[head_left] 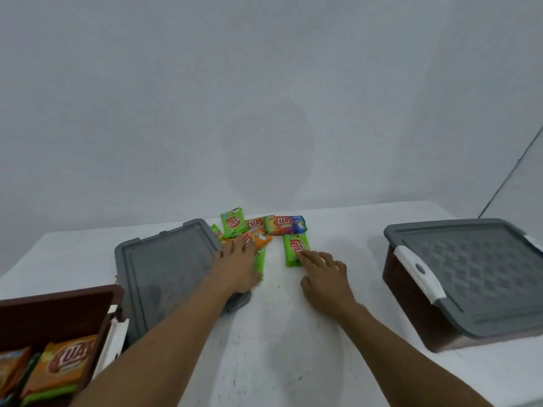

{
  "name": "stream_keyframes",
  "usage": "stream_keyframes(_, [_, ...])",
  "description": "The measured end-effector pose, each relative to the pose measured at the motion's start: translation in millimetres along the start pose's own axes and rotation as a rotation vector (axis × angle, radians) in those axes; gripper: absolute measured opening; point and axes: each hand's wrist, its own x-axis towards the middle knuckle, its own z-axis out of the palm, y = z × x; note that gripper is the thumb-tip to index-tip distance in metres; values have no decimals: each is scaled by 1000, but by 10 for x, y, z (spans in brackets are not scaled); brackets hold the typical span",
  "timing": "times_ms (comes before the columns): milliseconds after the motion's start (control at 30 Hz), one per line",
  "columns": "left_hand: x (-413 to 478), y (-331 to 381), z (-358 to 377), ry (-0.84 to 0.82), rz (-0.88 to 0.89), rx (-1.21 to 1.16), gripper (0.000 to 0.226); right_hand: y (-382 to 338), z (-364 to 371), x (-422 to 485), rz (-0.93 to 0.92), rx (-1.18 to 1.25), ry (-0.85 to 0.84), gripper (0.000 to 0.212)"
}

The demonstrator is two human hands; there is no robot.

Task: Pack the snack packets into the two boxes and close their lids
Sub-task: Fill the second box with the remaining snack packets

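A white table (pixel 279 333) was set against a pale wall. At the near left an open brown box (pixel 55 306) was seen, with orange packets (pixel 63 365) lying inside; a grey lid (pixel 167 271) was laid flat beside it. The left hand (pixel 238 265) was stretched forward, fingers spread flat and clasping nothing, over a loose orange packet (pixel 258 237) in the heap of packets (pixel 283 224) at the far centre. The right hand (pixel 326 277), likewise unclenched, was rested with straight fingertips on a green packet (pixel 295 245). At the right a second brown box (pixel 411 289) was covered by a patterned lid (pixel 476 268).
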Motion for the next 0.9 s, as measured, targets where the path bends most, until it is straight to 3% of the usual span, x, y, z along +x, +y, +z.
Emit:
stream_keyframes(133, [111, 156, 171, 167, -90, 2, 69, 70, 36, -341, -92, -35, 181, 44])
stream_keyframes(267, [149, 325, 202, 315, -64, 42, 61, 176, 72, -661, -137, 118, 322, 23])
stream_keyframes(333, [153, 388, 195, 305, -1, 72, 60, 195, 24, -641, -101, 223, 255, 29])
stream_keyframes(433, [175, 431, 160, 226, 41, 14, 76, 263, -120, -547, -109, 330, -2, 45])
stream_keyframes(667, [51, 285, -145, 95, 94, -70, 99, 223, -428, -471, -135, 91, -387, 68])
stream_keyframes(767, [-82, 158, -344, 79, 142, -68, 98, 154, -523, -433, -67, 43, -429, 78])
stream_keyframes(900, [-330, 16, -608, 104, 139, -325, 90, 58, -405, -514, 80, -13, -285, 81])
